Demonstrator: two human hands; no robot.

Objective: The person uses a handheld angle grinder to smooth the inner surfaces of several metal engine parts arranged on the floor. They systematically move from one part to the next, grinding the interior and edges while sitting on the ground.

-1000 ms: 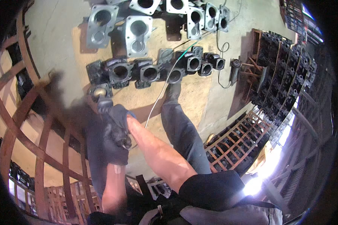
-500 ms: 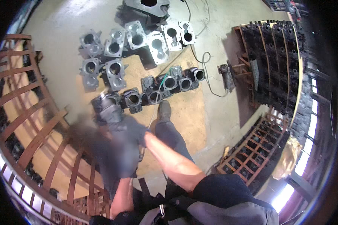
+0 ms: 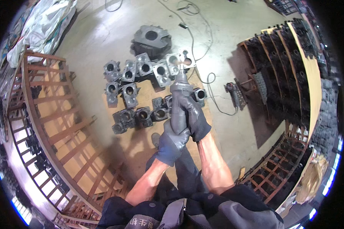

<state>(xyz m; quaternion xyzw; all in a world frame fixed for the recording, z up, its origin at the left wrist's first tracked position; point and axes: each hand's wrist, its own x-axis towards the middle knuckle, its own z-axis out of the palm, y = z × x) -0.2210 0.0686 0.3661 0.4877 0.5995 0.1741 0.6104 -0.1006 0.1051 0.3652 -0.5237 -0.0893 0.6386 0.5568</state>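
Both gloved hands are wrapped around a dark grey die grinder (image 3: 180, 88) that points away from me. My left hand (image 3: 172, 143) grips the rear of its body. Farther forward, my right hand (image 3: 195, 118) is closed around the body behind the collar. The grinder's metal tip overlaps a silver machined casting (image 3: 173, 60) in the back row; whether they touch I cannot tell. Several other silver castings (image 3: 144, 65) lie left of it. Nearer to me is a row of darker castings (image 3: 143, 115), part of it hidden behind the grinder and my hands.
A large grey casting (image 3: 152, 38) stands behind the rows. On the floor to the right lies a corded tool (image 3: 233, 95), its cable (image 3: 222, 111) looping beside it. Rusty slatted racks (image 3: 51, 103) stand at left, and a rack of dark castings (image 3: 283, 68) at right.
The die grinder and both hands have moved from the left end of the dark row to the right and farther away, toward the back row. My view has shifted too.
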